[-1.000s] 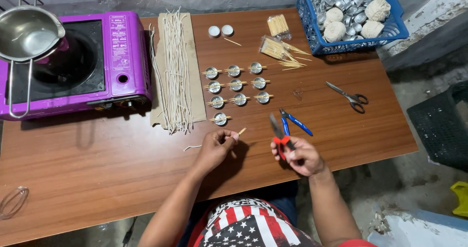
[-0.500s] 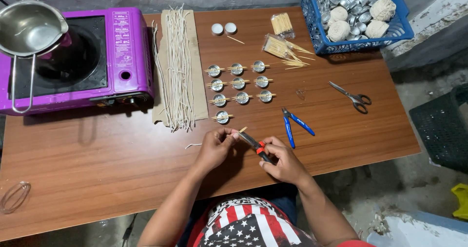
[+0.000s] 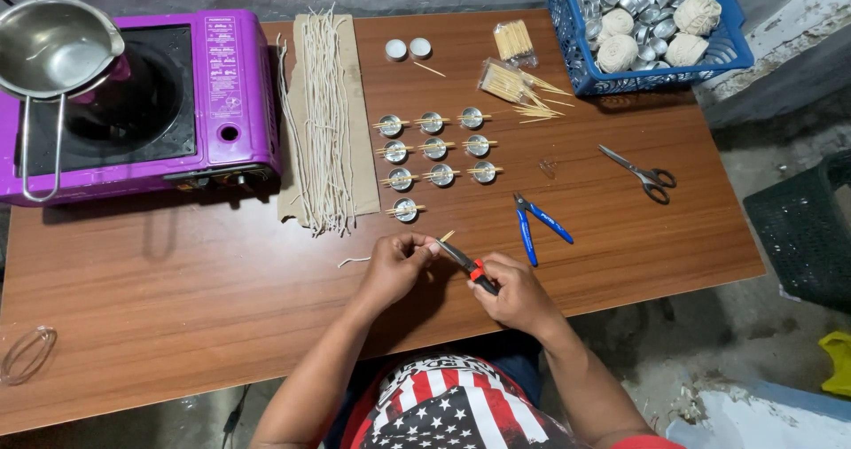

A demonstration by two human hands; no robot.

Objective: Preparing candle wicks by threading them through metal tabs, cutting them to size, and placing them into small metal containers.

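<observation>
The left hand (image 3: 399, 263) has its fingers pinched shut on a small piece, seemingly a thin stick (image 3: 446, 236) with a wick (image 3: 355, 260) trailing off to the left on the worktop (image 3: 177, 325); the piece is too small to tell for sure. The right hand (image 3: 514, 289) is closed round the red grips of the pliers (image 3: 468, 263), whose dark nose reaches up-left to meet the left fingertips. Both hands sit just above the near edge of the worktop.

The held piece looks very light and thin: the stick stiff but easy to snap, the wick soft and limp. It is best taken close to the end being worked, with a gentle pinch. The pliers are hard and heavier, held by the grips.

Just beyond the fingers stand rows of small metal cups (image 3: 434, 148) with sticks laid across them. Right of them lie blue pliers (image 3: 536, 223), farther right scissors (image 3: 643, 174). Left of the cups is a bundle of wicks (image 3: 328, 121) on cardboard, then a purple stove (image 3: 142, 103) with a steel pot (image 3: 53, 46). At the far right corner sits a blue basket (image 3: 651, 68).

Against a second ago, the right hand has come from beside the blue pliers across to the left hand, carrying the red-handled pliers; the left hand has barely moved.
</observation>
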